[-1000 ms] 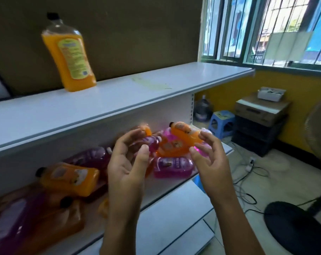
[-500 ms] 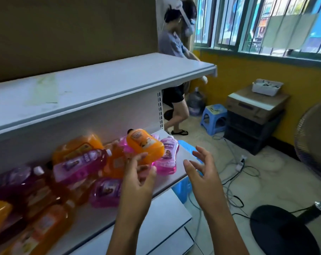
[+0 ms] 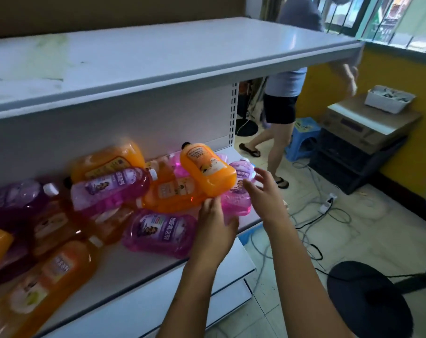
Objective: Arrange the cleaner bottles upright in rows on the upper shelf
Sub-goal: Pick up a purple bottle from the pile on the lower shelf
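Head view — orange bottle (image 3: 208,170), orange liquid inside

Left hand (image 3: 213,224) covering the near bottom of the orange plastic cleaner bottle (image 3: 207,170), grip unclear, leftmost bottles blurred, cut by edge

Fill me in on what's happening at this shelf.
A person is sorting cleaner bottles. Orange and purple ones lie jumbled on the lower shelf. The left hand props the orange bottle from below, the right hand open beside it. The visible part of the upper shelf holds no bottles.
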Tool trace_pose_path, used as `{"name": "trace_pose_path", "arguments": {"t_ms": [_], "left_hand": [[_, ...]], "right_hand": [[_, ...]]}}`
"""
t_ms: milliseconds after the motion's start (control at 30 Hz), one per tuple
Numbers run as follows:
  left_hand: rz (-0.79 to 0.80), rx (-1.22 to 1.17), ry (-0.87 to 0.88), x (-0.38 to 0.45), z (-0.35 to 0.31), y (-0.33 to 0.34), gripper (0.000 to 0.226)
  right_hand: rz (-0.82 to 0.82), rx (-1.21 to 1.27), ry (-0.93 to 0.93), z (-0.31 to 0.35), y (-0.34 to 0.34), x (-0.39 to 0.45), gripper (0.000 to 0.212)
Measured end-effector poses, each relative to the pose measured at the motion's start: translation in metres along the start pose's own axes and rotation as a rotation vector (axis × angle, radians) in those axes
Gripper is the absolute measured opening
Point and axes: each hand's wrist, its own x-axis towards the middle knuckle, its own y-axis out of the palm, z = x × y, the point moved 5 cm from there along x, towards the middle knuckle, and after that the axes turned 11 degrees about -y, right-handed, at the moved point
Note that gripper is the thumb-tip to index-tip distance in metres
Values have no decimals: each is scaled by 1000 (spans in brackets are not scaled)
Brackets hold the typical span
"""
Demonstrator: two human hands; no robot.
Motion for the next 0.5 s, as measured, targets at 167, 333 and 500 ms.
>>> {"name": "trace_pose_path", "arguments": {"t_ms": [167, 333, 500], "left_hand": [[19, -36, -19, 10, -3, 3, 58], [58, 24, -2, 12, -9, 5, 75], [43, 257, -47, 16, -7, 14, 90]], "right_hand": [[-15, -103, 27, -23, 10, 52, 54], [-11, -25, 111, -32, 14, 63, 46], [-124, 140, 56, -33, 14, 54, 37]]}}
